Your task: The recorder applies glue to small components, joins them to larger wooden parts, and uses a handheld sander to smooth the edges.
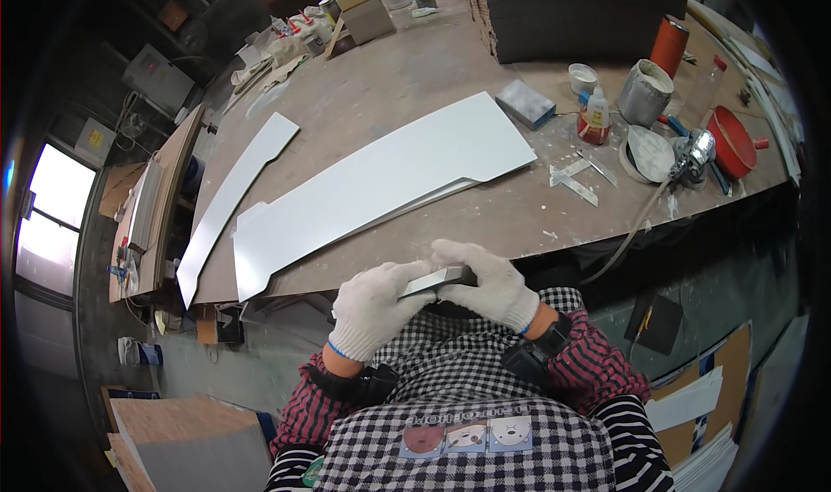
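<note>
Both gloved hands, left hand [374, 306] and right hand [486, 282], have fingers clamped round a small grey metal piece [438, 279]; looks stiff, light, probably sharp-edged, so grip the ends.

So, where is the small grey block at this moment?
In the head view the small grey block is low at centre, held between the gloved left hand and right hand, just before the near edge of the workbench.

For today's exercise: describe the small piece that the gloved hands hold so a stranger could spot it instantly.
Start at the long brown workbench; just past its near edge, two white-gloved hands meet. Between the left hand and right hand sits a small flat grey metal piece, far smaller than the long grey panels on the bench.
</note>
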